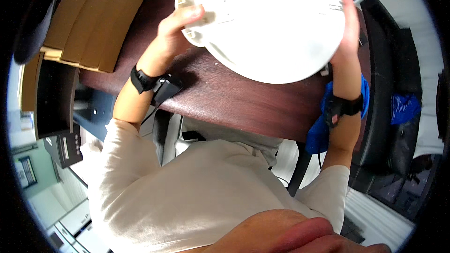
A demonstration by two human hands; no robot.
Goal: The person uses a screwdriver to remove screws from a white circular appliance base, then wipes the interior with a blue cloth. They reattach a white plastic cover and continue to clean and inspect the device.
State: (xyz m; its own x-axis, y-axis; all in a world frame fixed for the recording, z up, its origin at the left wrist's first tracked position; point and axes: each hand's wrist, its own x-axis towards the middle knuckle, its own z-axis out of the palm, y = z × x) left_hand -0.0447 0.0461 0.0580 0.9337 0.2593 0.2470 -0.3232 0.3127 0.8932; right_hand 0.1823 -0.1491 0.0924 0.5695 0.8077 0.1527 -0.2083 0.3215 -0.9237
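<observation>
Hands grip a large round white plastic disc [269,23] above the dark reddish-brown wooden table [225,96]: the left hand [176,30] is closed on its notched left rim, thumb on top, and the right hand [349,23] lies flat against its right edge. Both wrists carry black bands, and what looks like a blue cloth [318,131] hangs by the right forearm. Farther left, tan cardboard sheets [93,18] lean over the table edge.

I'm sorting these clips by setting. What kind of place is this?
Probably an office or workshop desk. A person sits at a dark wooden table holding a white round plastic disc in both hands, with cardboard boxes stacked on the left and a black chair on the right.
</observation>
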